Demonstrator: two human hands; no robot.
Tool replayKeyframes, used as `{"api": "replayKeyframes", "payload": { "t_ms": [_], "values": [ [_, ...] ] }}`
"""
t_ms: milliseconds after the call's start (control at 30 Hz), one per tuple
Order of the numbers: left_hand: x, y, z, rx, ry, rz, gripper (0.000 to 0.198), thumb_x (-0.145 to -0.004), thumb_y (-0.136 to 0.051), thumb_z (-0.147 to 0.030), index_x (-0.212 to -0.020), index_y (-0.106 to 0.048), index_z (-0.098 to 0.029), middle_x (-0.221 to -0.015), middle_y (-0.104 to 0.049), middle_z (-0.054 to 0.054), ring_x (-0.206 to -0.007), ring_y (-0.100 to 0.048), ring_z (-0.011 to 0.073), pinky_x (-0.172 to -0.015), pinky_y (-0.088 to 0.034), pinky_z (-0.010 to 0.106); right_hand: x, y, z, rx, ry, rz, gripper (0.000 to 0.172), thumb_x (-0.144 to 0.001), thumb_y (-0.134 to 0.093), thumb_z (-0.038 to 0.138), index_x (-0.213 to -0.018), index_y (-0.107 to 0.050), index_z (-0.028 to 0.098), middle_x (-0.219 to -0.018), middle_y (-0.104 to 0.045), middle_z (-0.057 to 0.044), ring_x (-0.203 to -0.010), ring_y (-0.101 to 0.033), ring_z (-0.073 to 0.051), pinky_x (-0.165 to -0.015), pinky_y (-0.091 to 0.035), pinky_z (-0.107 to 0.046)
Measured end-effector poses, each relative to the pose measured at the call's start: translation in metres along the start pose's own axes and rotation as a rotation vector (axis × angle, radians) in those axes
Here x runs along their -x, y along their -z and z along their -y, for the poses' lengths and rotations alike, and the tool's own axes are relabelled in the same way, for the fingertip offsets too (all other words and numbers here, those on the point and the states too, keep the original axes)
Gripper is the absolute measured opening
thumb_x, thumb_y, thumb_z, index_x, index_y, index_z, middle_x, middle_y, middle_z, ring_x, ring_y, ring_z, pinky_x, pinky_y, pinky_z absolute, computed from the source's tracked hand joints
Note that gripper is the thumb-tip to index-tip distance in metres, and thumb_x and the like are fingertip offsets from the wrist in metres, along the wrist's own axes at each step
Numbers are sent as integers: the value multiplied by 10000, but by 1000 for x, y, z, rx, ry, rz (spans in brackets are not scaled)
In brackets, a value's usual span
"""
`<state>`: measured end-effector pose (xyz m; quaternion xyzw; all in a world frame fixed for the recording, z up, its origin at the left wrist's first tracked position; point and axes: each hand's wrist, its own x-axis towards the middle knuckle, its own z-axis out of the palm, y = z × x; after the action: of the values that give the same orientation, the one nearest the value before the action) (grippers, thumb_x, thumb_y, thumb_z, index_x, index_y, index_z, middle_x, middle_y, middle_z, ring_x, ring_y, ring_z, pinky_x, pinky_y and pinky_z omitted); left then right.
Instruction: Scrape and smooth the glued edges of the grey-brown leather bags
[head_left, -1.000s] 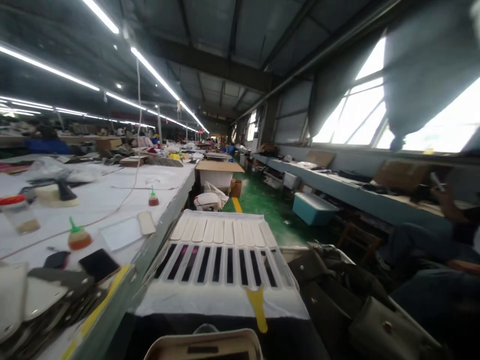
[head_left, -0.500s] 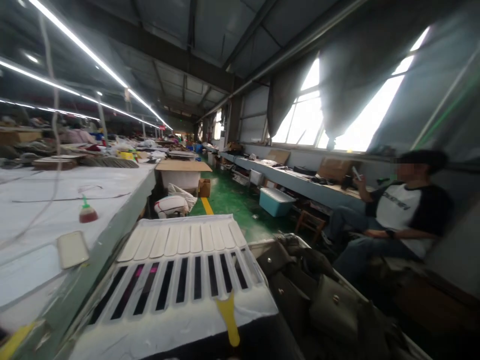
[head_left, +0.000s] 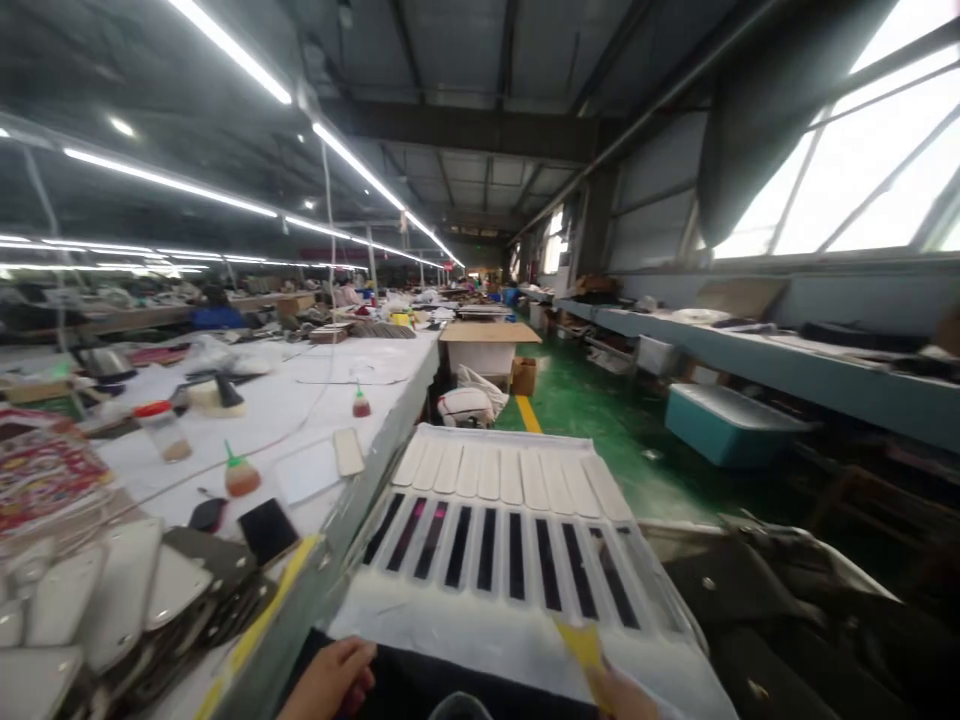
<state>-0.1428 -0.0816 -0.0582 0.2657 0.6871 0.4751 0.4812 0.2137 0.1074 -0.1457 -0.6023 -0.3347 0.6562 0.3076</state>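
My left hand (head_left: pixel 328 682) shows at the bottom edge, fingers curled loosely near the front edge of a white sheet (head_left: pixel 480 630); nothing is plainly in it. Only a sliver of my right hand (head_left: pixel 626 695) shows at the bottom, its fingers pinched on a yellow scraper (head_left: pixel 581 645) that rests on the sheet. On the sheet lie a row of several black strips (head_left: pixel 487 545) and, behind them, a row of several cream strips (head_left: pixel 510 472).
A long white worktable (head_left: pixel 300 400) runs along the left with glue bottles (head_left: pixel 240 475), a jar (head_left: pixel 163 430), a phone (head_left: pixel 268 528) and stacked cream pieces (head_left: pixel 90 600). Dark bags (head_left: pixel 795 620) pile at right. A green-floored aisle (head_left: pixel 600 410) holds boxes and a teal tub (head_left: pixel 724 425).
The camera swung right to a seated person, then back left and down. Both hands have come into view at the bottom edge, and the right one now holds the scraper.
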Motion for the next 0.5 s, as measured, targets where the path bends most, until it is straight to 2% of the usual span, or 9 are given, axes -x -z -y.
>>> {"api": "replayKeyframes", "payload": {
  "t_ms": [33, 100, 167, 233, 267, 333, 400, 433, 500],
  "values": [
    [2, -1, -8, -5, -4, 36, 447, -587, -688, -581, -629, -580, -149, -553, -598, 22, -444, -502, 115, -428, -331, 210, 7, -6, 11, -147, 13, 88, 295, -633, -666, 373, -541, -462, 182, -403, -349, 54, -310, -307, -49, -320, -179, -154],
    [7, -14, -27, 19, 7, 144, 439, -627, -674, -557, -801, -639, -156, -759, -672, 80, -651, -612, 179, -542, -422, 240, 31, -28, 32, -317, 102, 295, 326, -577, -738, 406, -648, -517, 176, -470, -360, 72, -357, -319, -34, -334, -194, -141],
    [11, -36, -48, 127, 15, 316, 517, -644, -685, -520, -1035, -605, -192, -980, -662, 108, -910, -608, 230, -679, -463, 285, 62, -60, 51, -247, 162, 478, 375, -586, -748, 455, -684, -519, 174, -488, -369, 74, -379, -322, -37, -346, -212, -150],
    [10, -61, -67, 325, 20, 460, 553, -659, -680, -501, -1114, -560, -211, -1089, -625, 108, -1037, -558, 250, -746, -471, 323, 90, -94, 63, -61, 204, 648, 371, -635, -716, 477, -725, -542, 162, -506, -399, 64, -392, -323, -39, -349, -187, -156],
    [7, -71, -74, 426, 26, 484, 507, -676, -672, -479, -1090, -571, -203, -1092, -623, 105, -1037, -559, 248, -761, -473, 334, 100, -108, 66, 17, 224, 729, 372, -649, -705, 483, -738, -558, 153, -521, -425, 54, -407, -338, -40, -362, -197, -157],
    [-2, -84, -84, 563, 61, 446, 366, -715, -648, -414, -986, -610, -171, -1035, -644, 101, -959, -597, 233, -775, -480, 339, 103, -123, 68, 104, 254, 886, 388, -644, -702, 495, -752, -601, 136, -557, -477, 32, -455, -389, -46, -421, -268, -158],
    [-14, -79, -85, 590, 100, 333, 266, -714, -650, -351, -884, -631, -147, -926, -673, 92, -853, -628, 218, -763, -488, 322, 86, -116, 64, 161, 275, 960, 417, -695, -630, 542, -749, -648, 129, -592, -535, -5, -503, -449, -69, -488, -332, -176],
    [-20, -69, -83, 578, 97, 269, 251, -701, -656, -347, -848, -636, -145, -872, -680, 84, -825, -633, 221, -739, -496, 312, 73, -104, 60, 207, 286, 940, 443, -734, -571, 562, -725, -667, 129, -594, -558, -24, -514, -474, -86, -510, -358, -192],
    [-34, -35, -76, 541, 36, 188, 227, -668, -666, -372, -779, -639, -176, -797, -683, 41, -833, -633, 223, -708, -499, 278, 43, -69, 44, 309, 283, 765, 454, -761, -533, 550, -632, -683, 142, -530, -569, -46, -493, -502, -118, -538, -404, -232]
  ]
}}
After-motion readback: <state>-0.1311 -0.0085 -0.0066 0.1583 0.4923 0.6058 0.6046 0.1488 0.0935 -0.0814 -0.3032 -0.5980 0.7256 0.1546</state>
